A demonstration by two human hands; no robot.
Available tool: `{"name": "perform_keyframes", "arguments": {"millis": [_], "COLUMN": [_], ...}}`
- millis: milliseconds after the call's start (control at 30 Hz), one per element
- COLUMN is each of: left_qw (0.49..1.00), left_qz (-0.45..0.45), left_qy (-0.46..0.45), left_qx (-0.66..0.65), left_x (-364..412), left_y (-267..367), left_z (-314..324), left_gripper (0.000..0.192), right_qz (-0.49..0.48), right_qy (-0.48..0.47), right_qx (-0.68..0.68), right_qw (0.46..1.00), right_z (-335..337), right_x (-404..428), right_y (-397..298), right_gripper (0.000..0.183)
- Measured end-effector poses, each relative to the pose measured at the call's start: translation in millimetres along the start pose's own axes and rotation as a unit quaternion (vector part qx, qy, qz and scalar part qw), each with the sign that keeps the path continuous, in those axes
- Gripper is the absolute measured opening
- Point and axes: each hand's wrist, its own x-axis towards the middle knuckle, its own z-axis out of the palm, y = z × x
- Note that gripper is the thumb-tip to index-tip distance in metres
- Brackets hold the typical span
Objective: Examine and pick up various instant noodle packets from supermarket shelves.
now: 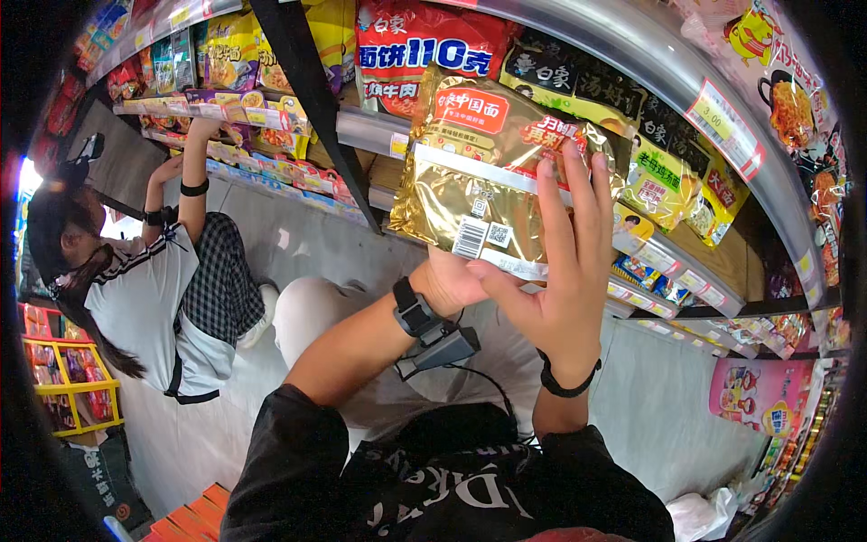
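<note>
A shiny gold instant-noodle packet point(443, 183) is held up in front of the shelf, its printed back with a barcode facing me. My left hand point(457, 278) supports it from beneath; the left fingers are hidden behind the packet. My right hand point(572, 271) lies over the packet's right side, its fingers straight and slightly apart across the foil. The right thumb rests by the lower edge. Just behind the packet, a large red noodle bag point(427, 47) and several yellow-and-black noodle packets point(653, 169) stand on the shelf.
A metal shelf edge point(650, 40) with price tags curves overhead. To my left, a crouching person point(149, 298) reaches into lower shelves. A black shelf post point(318, 115) slants between the bays. Yellow-framed racks point(74, 389) stand far left, and a white plastic bag point(701, 515) lies lower right.
</note>
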Motion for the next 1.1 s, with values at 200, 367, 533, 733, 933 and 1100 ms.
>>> {"name": "perform_keyframes", "arguments": {"millis": [200, 367, 533, 733, 933, 1100], "left_qw": [0.998, 0.927, 0.83, 0.765, 0.933, 0.945], "left_qz": [0.018, 0.085, 0.14, 0.159, 0.057, 0.016], "left_qy": [-0.017, 0.098, -0.064, -0.086, -0.098, 0.001], "left_qx": [0.058, 0.351, 0.536, 0.618, 0.342, 0.325], "left_x": [-3.8, -9.7, -20.9, -20.9, 4.4, 4.3], "left_y": [-2.9, -12.3, -1.2, 6.5, -5.6, -7.8], "left_z": [5.6, 28.1, 27.0, 24.3, 22.8, 17.4], "left_gripper": [0.071, 0.071, 0.071, 0.075, 0.054, 0.052], "right_qz": [0.002, 0.002, 0.012, -0.026, -0.04, -0.024], "right_qy": [-0.002, -0.005, -0.02, -0.029, 0.044, 0.232], "right_qx": [0.004, -0.01, 0.033, 0.021, 0.002, -0.096], "right_qw": [1.0, 1.0, 0.999, 0.999, 0.998, 0.968], "right_z": [-3.9, -8.7, -19.9, -32.9, -71.8, -104.7], "right_x": [3.0, 1.8, 10.6, 15.4, 12.4, 15.1], "right_y": [-0.2, -4.3, -10.2, -5.5, 22.2, 51.1], "right_gripper": [0.083, 0.085, 0.086, 0.084, 0.073, 0.057]}}
